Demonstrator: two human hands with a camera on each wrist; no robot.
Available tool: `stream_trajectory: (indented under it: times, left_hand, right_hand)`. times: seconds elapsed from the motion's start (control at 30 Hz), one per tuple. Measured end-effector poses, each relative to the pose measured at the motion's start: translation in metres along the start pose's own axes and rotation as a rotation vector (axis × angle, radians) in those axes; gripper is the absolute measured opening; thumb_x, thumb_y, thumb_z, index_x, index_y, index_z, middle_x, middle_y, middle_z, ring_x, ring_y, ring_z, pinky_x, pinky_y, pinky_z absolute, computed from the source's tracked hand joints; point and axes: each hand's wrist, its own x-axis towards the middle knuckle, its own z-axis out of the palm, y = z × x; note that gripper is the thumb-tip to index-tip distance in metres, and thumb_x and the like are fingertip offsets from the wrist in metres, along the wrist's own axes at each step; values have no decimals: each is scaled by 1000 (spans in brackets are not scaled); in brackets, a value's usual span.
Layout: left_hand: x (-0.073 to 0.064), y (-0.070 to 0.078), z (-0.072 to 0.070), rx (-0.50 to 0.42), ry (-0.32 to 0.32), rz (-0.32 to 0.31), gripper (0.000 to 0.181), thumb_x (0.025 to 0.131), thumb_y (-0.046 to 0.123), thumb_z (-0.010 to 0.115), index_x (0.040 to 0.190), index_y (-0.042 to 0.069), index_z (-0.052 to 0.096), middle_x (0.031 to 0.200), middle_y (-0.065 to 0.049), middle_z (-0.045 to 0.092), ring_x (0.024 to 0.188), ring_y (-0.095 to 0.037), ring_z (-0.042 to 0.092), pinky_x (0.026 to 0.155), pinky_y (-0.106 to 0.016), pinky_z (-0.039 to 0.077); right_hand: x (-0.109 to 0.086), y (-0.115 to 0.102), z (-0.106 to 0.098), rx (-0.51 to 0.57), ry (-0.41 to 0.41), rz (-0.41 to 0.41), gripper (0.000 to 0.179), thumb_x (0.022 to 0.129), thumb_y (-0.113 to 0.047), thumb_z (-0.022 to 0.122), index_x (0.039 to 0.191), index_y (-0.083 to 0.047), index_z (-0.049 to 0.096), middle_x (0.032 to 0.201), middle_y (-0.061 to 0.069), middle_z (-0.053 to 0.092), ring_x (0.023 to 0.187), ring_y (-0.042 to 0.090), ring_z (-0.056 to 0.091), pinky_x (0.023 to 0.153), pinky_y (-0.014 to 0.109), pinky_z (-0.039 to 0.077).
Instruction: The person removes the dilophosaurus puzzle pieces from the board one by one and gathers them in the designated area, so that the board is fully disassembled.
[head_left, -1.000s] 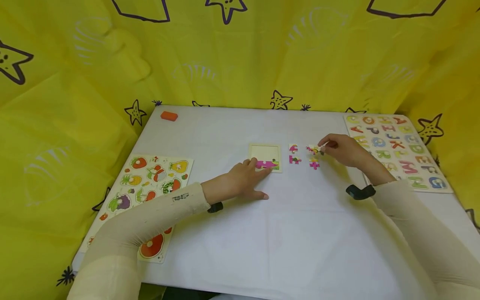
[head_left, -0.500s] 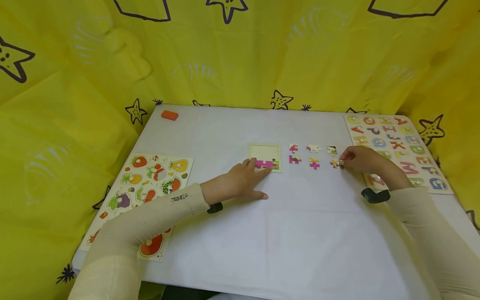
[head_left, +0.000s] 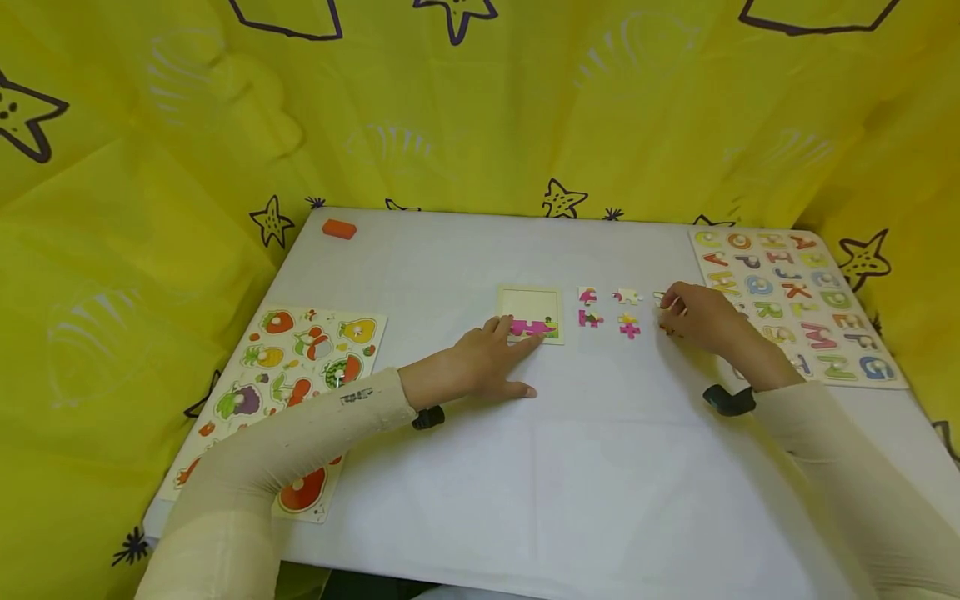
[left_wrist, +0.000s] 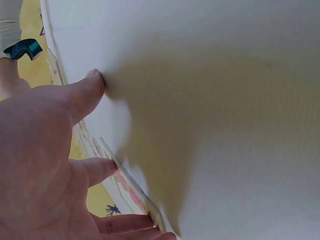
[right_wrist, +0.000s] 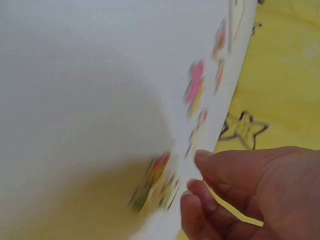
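My left hand (head_left: 487,358) lies spread, its fingertips at the near edge of a small square puzzle board (head_left: 529,289). Joined pink and green pieces (head_left: 531,327) fill the bottom row of that board; above them shows pale backing. In the left wrist view, straight fingers (left_wrist: 127,223) touch the board's edge. My right hand (head_left: 705,317) hovers by the rightmost jigsaw pieces, partly covering them in the head view. In the right wrist view its thumb (right_wrist: 225,165) and loosely bent fingers stand apart, holding nothing, beside a blurred multicoloured jigsaw piece (right_wrist: 155,187) on the table.
Several pink and yellow jigsaw pieces (head_left: 628,325) lie in two rows right of the board. A fruit peg board (head_left: 300,375) is at the left, under the left sleeve; an alphabet board (head_left: 795,300) is at the right. An orange block (head_left: 340,229) sits at the back left.
My right hand moved right with a piece, set it at the row's right end, then lifted off and shifted slightly left and away from me. The left hand stayed on the board.
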Motion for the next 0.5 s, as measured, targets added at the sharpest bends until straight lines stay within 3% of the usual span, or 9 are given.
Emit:
stream_trajectory:
  times: [0.27,0.5]
  left_hand:
    - [0,-4,4,6,13,-7,90,98,74,54,170,32,22,168,-26,27,155,-42,32,114,-50,49]
    - [-2,-8,6,-11,21,7,89,98,73,54,170,32,21,161,-24,34,151,-36,37,109,-47,52]
  right_hand:
    - [29,-64,39,131,60,-122,18,104,-9,64,117,3,65,105,20,68,97,34,63,85,44,53]
    - [53,-102,73,302,37,-152,20,106,-12,63,121,-2,69,114,17,72,105,31,67,96,44,54]
